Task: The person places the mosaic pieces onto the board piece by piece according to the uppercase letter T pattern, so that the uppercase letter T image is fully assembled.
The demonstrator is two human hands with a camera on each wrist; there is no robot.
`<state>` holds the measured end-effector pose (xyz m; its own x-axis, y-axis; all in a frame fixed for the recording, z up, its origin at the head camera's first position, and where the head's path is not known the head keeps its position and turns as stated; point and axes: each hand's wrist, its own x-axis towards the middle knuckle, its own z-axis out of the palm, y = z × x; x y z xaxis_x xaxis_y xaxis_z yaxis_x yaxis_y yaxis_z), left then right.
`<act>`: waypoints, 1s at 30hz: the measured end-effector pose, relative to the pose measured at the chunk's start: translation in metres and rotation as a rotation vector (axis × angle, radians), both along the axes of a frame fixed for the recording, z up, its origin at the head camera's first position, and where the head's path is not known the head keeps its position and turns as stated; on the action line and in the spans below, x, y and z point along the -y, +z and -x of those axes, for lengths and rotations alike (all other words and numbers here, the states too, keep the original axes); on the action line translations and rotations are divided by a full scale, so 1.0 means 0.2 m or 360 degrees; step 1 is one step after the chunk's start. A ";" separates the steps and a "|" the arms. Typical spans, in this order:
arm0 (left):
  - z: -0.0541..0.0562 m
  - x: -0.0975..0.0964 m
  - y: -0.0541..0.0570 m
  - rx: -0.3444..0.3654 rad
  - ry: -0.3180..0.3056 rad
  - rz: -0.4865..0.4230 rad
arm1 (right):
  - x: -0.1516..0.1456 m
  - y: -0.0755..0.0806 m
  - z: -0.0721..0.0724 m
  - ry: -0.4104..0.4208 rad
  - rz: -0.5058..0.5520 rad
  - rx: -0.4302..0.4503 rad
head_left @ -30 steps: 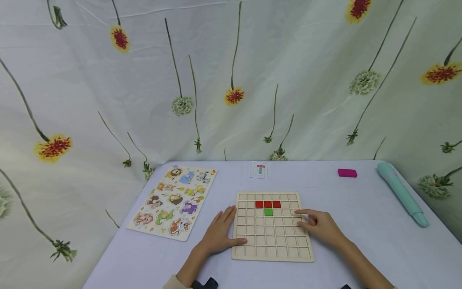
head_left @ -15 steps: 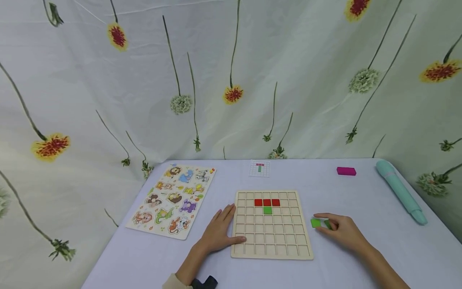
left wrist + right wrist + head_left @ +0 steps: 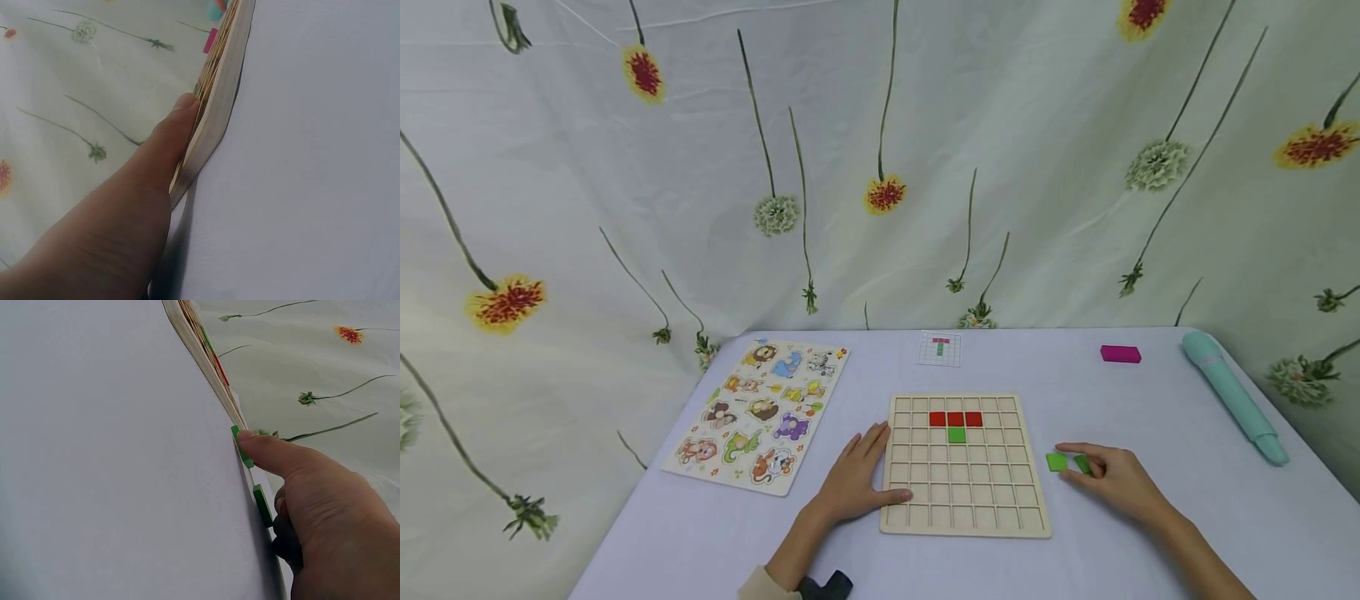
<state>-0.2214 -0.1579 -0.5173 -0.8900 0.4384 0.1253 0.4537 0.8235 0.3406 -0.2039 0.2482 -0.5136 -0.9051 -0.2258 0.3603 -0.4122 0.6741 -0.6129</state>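
Note:
A wooden grid board [image 3: 966, 492] lies on the table, with three red tiles [image 3: 955, 419] in a row and one green tile [image 3: 957, 435] directly below the middle one. My left hand [image 3: 857, 483] rests along the board's left edge, fingers straight, its thumb [image 3: 181, 112] over the rim. Right of the board, my right hand [image 3: 1116, 479] pinches a loose green tile [image 3: 1057, 462] between thumb and index finger. A second loose green tile [image 3: 1082, 464] sits inside the curl of that hand, partly covered. In the right wrist view the thumb touches the nearer-to-board green tile [image 3: 242, 449].
At the back lies a small pattern card [image 3: 939, 348] with a red and green T. An animal puzzle board [image 3: 760, 417] is on the left. A magenta block [image 3: 1121, 354] and a rolled teal case [image 3: 1234, 396] lie at the back right. A flowered cloth [image 3: 850, 167] hangs behind.
My right hand has moved from the board's right edge out to the right, and two loose green tiles now show at its fingers. The left hand stays in place.

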 end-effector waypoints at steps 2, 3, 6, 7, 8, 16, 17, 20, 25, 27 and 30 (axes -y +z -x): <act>0.00 0.00 0.00 0.0000 -0.0001 0.0000 | 0.00 0.00 0.00 -0.0001 -0.0018 0.0021; 0.00 0.00 0.00 -0.0003 -0.0002 0.0003 | 0.00 0.00 0.00 0.0000 -0.0024 0.0030; 0.00 0.00 0.00 -0.0015 -0.0003 0.0007 | 0.00 0.00 0.00 0.0001 -0.0042 0.0046; 0.00 0.00 0.00 -0.0018 -0.0004 0.0006 | 0.00 0.00 0.00 -0.0001 -0.0043 0.0046; 0.00 0.00 0.00 -0.0021 -0.0004 0.0007 | 0.01 0.00 0.00 -0.0002 -0.0046 0.0046; 0.00 0.00 0.01 0.0001 0.0002 -0.0003 | 0.01 0.01 -0.01 -0.0042 -0.0054 0.0094; 0.00 0.00 0.00 0.0004 0.0003 -0.0005 | 0.01 0.01 -0.01 -0.0048 -0.0048 0.0091; 0.00 -0.01 0.00 0.0013 0.0004 -0.0009 | 0.00 0.01 -0.01 -0.0058 -0.0028 0.0044; 0.00 -0.01 0.00 0.0013 0.0006 0.0005 | 0.01 0.02 0.00 -0.0041 0.0001 -0.0079; 0.00 0.00 0.00 0.0011 0.0007 0.0007 | 0.02 0.02 0.00 -0.0024 0.0015 -0.0105; 0.00 0.00 0.00 0.0011 0.0006 -0.0006 | 0.03 0.02 0.01 0.0001 0.0047 -0.0117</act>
